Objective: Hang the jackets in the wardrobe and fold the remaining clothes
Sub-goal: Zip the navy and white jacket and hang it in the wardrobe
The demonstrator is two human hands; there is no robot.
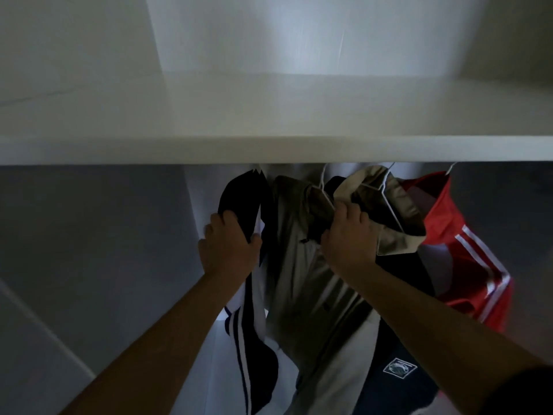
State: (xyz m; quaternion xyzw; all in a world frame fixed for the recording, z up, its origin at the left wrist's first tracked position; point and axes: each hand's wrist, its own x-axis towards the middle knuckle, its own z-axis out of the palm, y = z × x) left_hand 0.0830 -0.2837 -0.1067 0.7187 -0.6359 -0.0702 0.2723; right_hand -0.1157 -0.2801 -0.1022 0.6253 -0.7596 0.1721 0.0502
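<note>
Under the white wardrobe shelf (269,149), centre of the frame: left hand (229,244), fingers curled round the collar of a black-and-white jacket (239,199); right hand (348,239), fingers clenched on the khaki jacket (299,265) beside its white hanger (374,187). Right of these, hanging, a red white-striped jacket (469,250).

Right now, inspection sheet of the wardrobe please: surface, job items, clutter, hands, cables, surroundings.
Surface: white shelf spans above the clothes; rail hidden.
Job's things: beige jacket on a white hanger; black-and-white jacket to its left; red jacket to its right.
Clutter: nothing seen.
Grippers: left hand grips the black-and-white jacket's collar; right hand grips the beige jacket near its collar.
Cables: nothing seen.
Surroundings: dim white wardrobe wall at left.
</note>
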